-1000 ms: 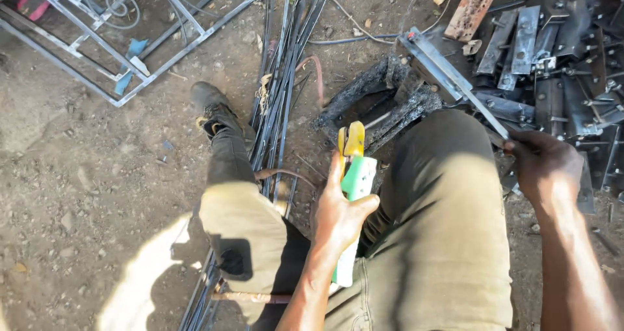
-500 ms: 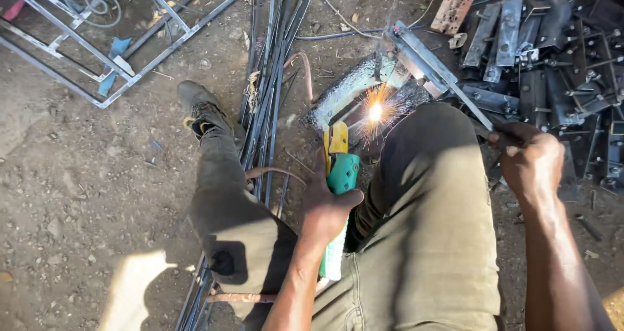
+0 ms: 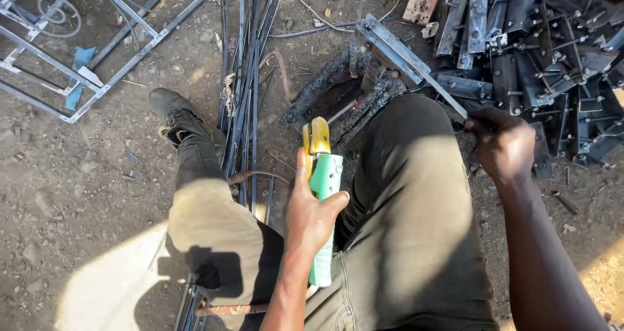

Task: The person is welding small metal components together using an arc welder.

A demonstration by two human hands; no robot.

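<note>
We sit on the dirt ground (image 3: 58, 194) with our knees up. Our left hand (image 3: 312, 211) wraps around a green welding holder (image 3: 323, 194) with a yellow clamp (image 3: 316, 136) at its tip. A thin rod (image 3: 339, 112) sticks out from the clamp toward some burnt black metal pieces (image 3: 383, 90). Our right hand (image 3: 504, 142) holds the end of a long flat metal bar (image 3: 406, 58) that lies across those pieces. A bunch of thin dark rods (image 3: 246, 77) lies beside our boot (image 3: 170, 106). A pile of metal brackets (image 3: 552, 45) sits near our right hand. A metal frame (image 3: 97, 45) lies at the top left.
</note>
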